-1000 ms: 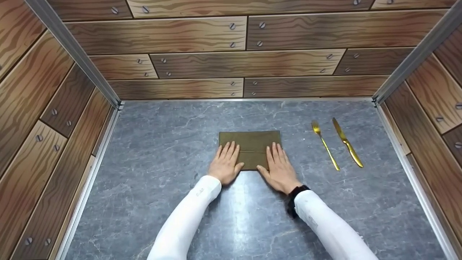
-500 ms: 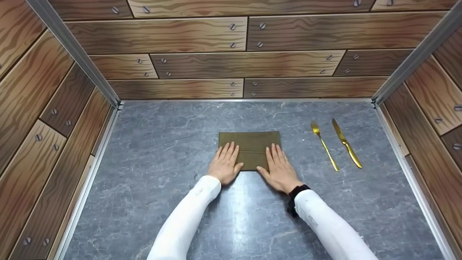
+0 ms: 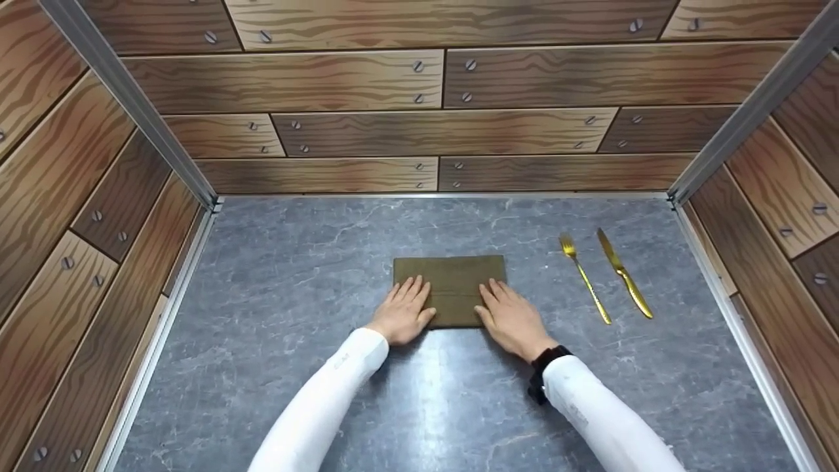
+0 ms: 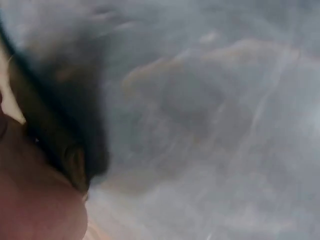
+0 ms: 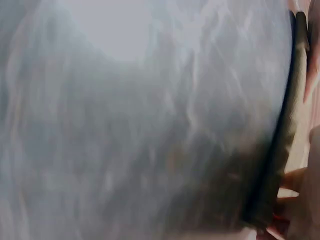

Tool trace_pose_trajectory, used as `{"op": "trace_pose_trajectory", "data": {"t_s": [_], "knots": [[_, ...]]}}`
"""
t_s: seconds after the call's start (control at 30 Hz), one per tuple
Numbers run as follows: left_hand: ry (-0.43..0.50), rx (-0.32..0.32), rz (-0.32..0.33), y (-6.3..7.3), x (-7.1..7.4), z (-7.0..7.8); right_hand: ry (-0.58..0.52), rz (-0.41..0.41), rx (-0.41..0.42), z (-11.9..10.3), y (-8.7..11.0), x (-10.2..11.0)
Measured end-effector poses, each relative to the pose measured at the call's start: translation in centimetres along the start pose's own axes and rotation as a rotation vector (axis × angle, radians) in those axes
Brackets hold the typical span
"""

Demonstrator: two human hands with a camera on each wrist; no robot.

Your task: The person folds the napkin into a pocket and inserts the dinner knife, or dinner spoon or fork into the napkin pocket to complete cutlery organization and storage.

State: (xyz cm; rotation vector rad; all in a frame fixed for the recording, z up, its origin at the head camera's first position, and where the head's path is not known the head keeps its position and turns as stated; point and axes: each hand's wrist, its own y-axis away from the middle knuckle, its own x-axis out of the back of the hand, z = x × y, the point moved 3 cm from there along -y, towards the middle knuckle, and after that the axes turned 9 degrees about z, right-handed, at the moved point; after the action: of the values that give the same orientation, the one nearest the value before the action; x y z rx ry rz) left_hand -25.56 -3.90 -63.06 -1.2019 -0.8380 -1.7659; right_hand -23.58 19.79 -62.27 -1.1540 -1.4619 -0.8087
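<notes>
In the head view a folded olive-brown cloth lies flat on the grey table, a crease running across its middle. My left hand rests on its left side, fingers extended over the top and thumb near the front edge. My right hand lies on the right side, palm down, with the thumb at the front edge. The left wrist view catches the cloth's folded edge beside part of the hand. Along the right side of the right wrist view runs the cloth's edge, with fingers above it; both wrist views are blurred.
A gold fork and a gold knife lie side by side to the right of the cloth. Wood-patterned walls with metal edging enclose the marbled grey tabletop at the back and both sides.
The head view has tilted up a little, so everything sits lower. My left wrist has swung slightly outward. The right thumb has shifted up and rightward against the cloth. The cloth stays flat.
</notes>
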Motion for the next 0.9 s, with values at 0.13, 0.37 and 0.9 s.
{"op": "trace_pose_trajectory", "data": {"t_s": [0.13, 0.37, 0.9], "knots": [[0.110, -0.059, 0.016, 0.7, 1.6, 0.0, -0.022, 0.080, 0.081, 0.6, -0.1, 1.0], [0.412, 0.079, 0.311, 0.1, 4.0, -2.8, -0.365, 0.152, -0.108, 3.4, -1.6, 2.5], [0.841, 0.626, 0.081, 0.1, 4.3, -4.7, -0.670, -0.049, -0.474, 5.0, -3.3, 2.4]]}}
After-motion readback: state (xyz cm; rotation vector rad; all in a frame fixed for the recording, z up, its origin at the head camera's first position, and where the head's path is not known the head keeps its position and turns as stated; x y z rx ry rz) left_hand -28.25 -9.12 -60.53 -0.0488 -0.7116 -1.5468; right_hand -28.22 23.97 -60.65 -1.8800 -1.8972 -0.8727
